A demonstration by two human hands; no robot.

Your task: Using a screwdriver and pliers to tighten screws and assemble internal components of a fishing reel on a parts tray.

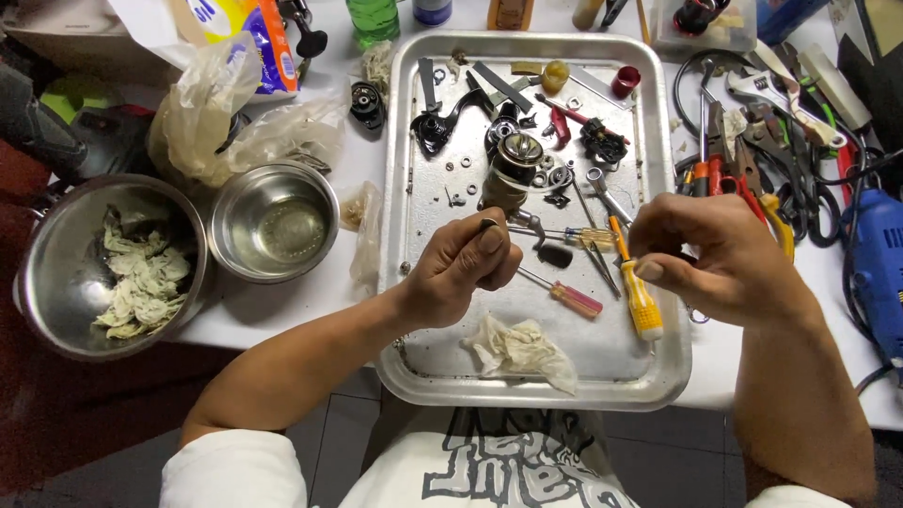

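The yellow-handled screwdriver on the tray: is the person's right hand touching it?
Cannot tell. In the head view the right hand sits just over the yellow-handled screwdriver on the metal tray; they overlap, so no contact or gap shows plainly.

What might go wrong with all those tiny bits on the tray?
The left hand pinches a small dark part above the metal tray; if it slips, it may be hard to find among the washers scattered there. The yellow screwdriver lies right under the right hand, so a bump might roll it into those loose pieces.
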